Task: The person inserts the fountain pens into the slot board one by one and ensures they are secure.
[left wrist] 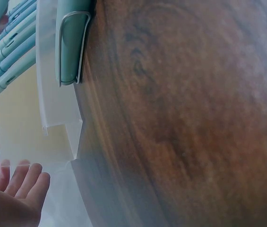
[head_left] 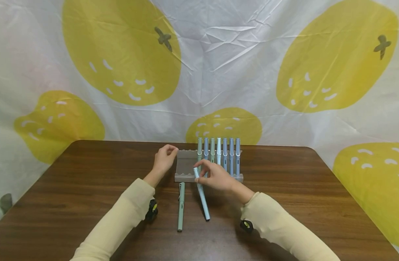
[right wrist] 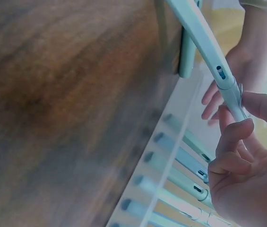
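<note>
My right hand [head_left: 216,176] pinches a light blue pen [head_left: 203,201] by its clip end between thumb and fingers. The pen slants down toward me, in front of a clear pen rack [head_left: 185,178]. At the rack's back left corner, my left hand [head_left: 164,159] pinches the edge with thumb and forefinger; its other fingers [left wrist: 38,189] stretch out loosely in the left wrist view. A green pen [head_left: 181,206] lies on the table before the rack, clip end toward it. Several blue and green pens [head_left: 231,154] stand side by side in the rack's right part, clips up.
The brown wooden table [head_left: 284,203] has its far edge just behind the rack. A white cloth [head_left: 232,72] with yellow lemons hangs behind it. Bare grooves show on the rack's left part.
</note>
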{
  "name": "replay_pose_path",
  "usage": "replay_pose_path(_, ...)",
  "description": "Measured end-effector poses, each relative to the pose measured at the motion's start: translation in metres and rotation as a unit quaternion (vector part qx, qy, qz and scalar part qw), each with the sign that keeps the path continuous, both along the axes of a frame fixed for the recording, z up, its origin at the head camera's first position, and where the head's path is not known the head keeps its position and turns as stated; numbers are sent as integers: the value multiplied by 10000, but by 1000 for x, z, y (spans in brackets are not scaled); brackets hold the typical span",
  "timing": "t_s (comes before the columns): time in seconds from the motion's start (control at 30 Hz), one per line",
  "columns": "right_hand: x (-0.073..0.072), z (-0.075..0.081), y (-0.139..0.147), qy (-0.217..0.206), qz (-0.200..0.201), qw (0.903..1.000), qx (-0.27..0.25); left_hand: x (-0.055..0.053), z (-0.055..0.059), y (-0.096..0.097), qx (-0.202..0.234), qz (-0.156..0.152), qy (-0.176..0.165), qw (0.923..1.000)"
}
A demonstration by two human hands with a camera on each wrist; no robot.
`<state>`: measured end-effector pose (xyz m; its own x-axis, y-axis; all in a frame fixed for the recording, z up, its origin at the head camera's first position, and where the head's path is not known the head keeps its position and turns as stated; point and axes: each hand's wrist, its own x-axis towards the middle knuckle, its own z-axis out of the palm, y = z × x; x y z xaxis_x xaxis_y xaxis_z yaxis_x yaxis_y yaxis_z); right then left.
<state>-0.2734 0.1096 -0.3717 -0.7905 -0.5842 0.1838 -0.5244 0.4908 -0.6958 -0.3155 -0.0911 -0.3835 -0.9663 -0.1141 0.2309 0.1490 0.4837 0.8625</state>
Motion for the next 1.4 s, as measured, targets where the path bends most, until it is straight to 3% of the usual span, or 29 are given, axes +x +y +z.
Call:
replay_pose_path(0.37,-4,7,0,217,-141,9993,-261,-1,-1,0,-3,0,8,10000)
replay_pose_path(0.57,-10,10,-1,547,-370,9972,-343,0,-1,0,-10,0,-2,10000)
replay_pose_path(1.17,-29,21,-7,1594,-877,9818,-548,-1,-1,0,-3,7,-48,10000)
replay_pose_path(1.4,-33,28,-9,2027,-856,9729,-705,0,0,0,-15,16,-42,10000)
